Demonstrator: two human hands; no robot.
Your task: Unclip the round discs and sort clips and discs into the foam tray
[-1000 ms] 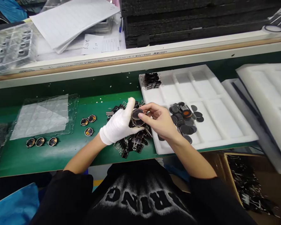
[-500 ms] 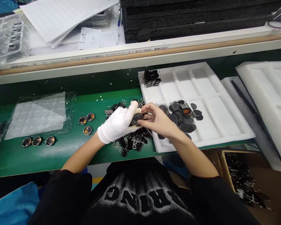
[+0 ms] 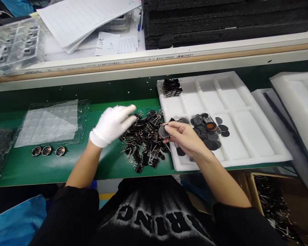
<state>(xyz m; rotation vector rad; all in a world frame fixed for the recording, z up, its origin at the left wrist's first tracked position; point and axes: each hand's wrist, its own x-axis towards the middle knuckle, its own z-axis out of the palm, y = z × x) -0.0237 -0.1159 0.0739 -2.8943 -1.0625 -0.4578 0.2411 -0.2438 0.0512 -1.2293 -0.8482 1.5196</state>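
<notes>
My right hand (image 3: 183, 136) pinches a round grey disc with a raised rim (image 3: 163, 131), held over the right side of a pile of black binder clips (image 3: 147, 140). My left hand (image 3: 113, 123), in a white glove and a little blurred, is apart from it, above the table just left of the pile. Its fingers stretch to the right and nothing shows in them. That hand covers the spot where some round pieces lay. Dark round discs (image 3: 212, 136) lie heaped in the white foam tray (image 3: 269, 147) beside my right hand.
Three ringed round pieces (image 3: 46, 150) lie at the left, in front of a clear plastic tray with paper (image 3: 48, 126). More binder clips (image 3: 171, 87) fill the foam tray's back corner. A shelf edge (image 3: 149, 63) crosses behind. A box of clips (image 3: 272, 201) stands below right.
My left hand has let go of the disc and moved left, off the clip pile. The disc stays in my right hand. The whole view has shifted slightly.
</notes>
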